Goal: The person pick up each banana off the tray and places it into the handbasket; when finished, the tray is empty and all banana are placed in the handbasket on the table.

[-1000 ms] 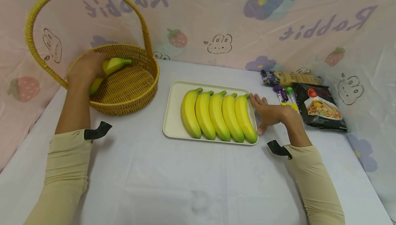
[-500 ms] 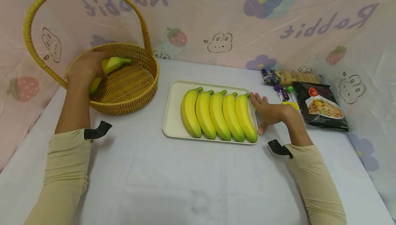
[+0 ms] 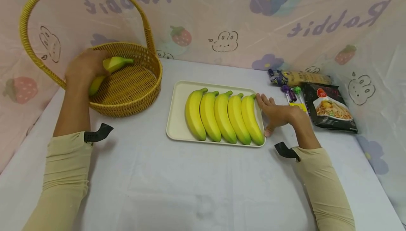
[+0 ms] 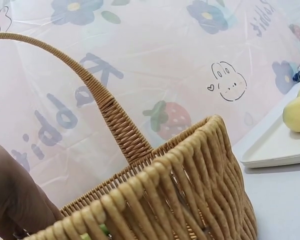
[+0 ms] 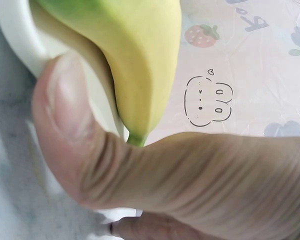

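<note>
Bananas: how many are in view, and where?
6 visible: five bananas in a row on the tray, and one banana in the basket, partly covered by the left hand, which may hide more.

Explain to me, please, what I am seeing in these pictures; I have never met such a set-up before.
There is no machine here: a person works with two bare hands. The wide view comes from a camera worn on the head, looking forward and down; the two close views come from cameras worn on the wrists.

On the white table stands a handled wicker basket at the left. In the middle is a pale tray with five bananas side by side. At the right lie a black packet with a noodle picture and a long packet.

The left hand is in the basket over at least one more banana; it seems to hold it, but its fingers are mostly hidden. The right hand rests against the tray's edge, holding nothing.
</note>
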Motion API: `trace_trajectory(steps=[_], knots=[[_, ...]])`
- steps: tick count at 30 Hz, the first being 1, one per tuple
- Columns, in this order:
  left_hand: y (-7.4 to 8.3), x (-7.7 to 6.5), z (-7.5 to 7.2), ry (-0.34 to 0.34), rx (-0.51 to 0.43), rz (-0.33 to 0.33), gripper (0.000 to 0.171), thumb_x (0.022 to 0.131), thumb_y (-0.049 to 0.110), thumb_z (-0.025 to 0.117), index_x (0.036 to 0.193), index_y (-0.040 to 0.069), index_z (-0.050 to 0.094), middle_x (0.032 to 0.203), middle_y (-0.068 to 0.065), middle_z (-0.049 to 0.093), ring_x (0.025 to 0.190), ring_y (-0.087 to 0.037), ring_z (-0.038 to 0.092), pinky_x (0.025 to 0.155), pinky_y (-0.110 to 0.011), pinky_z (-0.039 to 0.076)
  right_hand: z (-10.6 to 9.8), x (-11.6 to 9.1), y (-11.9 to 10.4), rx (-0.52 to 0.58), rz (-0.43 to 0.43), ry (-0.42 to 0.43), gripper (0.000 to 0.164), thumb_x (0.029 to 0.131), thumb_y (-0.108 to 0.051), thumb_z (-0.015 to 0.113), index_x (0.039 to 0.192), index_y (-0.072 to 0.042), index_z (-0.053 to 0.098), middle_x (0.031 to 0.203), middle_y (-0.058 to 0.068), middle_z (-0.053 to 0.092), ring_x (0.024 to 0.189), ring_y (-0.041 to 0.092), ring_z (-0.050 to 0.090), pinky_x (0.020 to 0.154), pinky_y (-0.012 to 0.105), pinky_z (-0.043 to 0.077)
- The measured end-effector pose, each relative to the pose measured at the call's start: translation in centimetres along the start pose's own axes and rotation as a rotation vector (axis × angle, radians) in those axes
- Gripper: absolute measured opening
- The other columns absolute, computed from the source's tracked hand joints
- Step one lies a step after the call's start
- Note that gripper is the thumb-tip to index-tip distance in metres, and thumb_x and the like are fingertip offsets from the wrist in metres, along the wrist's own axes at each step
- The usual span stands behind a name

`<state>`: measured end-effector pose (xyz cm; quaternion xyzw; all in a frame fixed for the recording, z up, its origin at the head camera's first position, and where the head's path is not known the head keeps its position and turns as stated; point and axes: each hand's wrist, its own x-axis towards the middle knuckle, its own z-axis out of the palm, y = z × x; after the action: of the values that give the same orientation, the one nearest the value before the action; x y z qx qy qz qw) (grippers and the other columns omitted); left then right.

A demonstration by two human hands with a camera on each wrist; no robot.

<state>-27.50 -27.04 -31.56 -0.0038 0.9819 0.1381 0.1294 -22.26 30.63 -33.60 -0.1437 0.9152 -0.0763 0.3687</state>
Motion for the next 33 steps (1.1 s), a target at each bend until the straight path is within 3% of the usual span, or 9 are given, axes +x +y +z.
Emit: trace_trajectory(steps=[9,19,33], knots=[[0.3,0.0,-0.8,0.002,0.015,0.032,0.069,0.101,0.019,0.063,0.160,0.002,0.032,0.152,-0.041,0.036,0.134,-0.060,0.036,0.102,-0.075,0.038,-0.2,-0.1,-0.2,-0.012,-0.010,0.002,0.153,0.069,-0.031,0.093,0.161,0.000,-0.025,0.168,0.030,-0.026,0.155,0.058,-0.015,0.123,0.076,0.005],[1.2,-0.2,-1.8,-0.040,0.043,0.072,0.071,0.108,0.033,0.052,0.163,-0.002,0.023,0.164,-0.038,0.023,0.149,-0.064,0.019,0.118,-0.078,0.021,-0.2,-0.1,-0.1,0.000,0.003,-0.001,0.154,0.068,-0.031,0.094,0.161,-0.002,-0.026,0.169,0.029,-0.027,0.155,0.058,-0.016,0.122,0.076,0.003],[4.4,-1.9,-2.5,0.019,0.047,0.182,0.070,0.110,0.040,0.047,0.164,0.002,0.024,0.163,-0.034,0.032,0.146,-0.061,0.031,0.118,-0.076,0.026,-0.2,-0.1,-0.3,0.014,0.012,-0.011,0.154,0.069,-0.030,0.094,0.161,-0.002,-0.026,0.168,0.028,-0.027,0.155,0.057,-0.017,0.123,0.076,0.002]])
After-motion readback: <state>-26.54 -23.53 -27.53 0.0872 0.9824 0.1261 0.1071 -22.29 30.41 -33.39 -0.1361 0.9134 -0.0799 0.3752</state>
